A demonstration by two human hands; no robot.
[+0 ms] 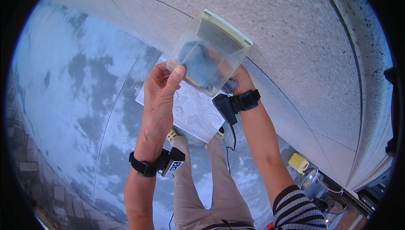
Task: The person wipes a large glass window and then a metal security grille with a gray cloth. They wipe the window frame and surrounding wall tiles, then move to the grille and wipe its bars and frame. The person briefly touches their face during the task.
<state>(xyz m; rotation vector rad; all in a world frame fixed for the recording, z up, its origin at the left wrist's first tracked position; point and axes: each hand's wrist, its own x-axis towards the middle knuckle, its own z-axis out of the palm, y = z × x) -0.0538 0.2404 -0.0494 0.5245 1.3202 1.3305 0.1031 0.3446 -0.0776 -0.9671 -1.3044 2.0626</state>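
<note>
A translucent, yellowish plastic box (232, 48) with a pale rim is held tilted in front of me. My left hand (162, 82) pinches its lower left corner, thumb on the near face. Behind the near wall, my right hand (243, 78) reaches up along the box, its fingers blurred through the plastic. A blue-grey cloth (230, 86) is bunched in that hand, with one end showing beside the wrist. Most of the cloth is seen only through the wall. Whether it lies inside the box or against its far side, I cannot tell.
Below the box lies a pale slab with a raised floral pattern (199, 113), close to my feet. A speckled stone-like wall (284, 40) rises along the right. A yellow plastic container (297, 162) and a metal bowl (309, 179) sit at lower right. Wet-looking concrete (69, 103) spreads leftward.
</note>
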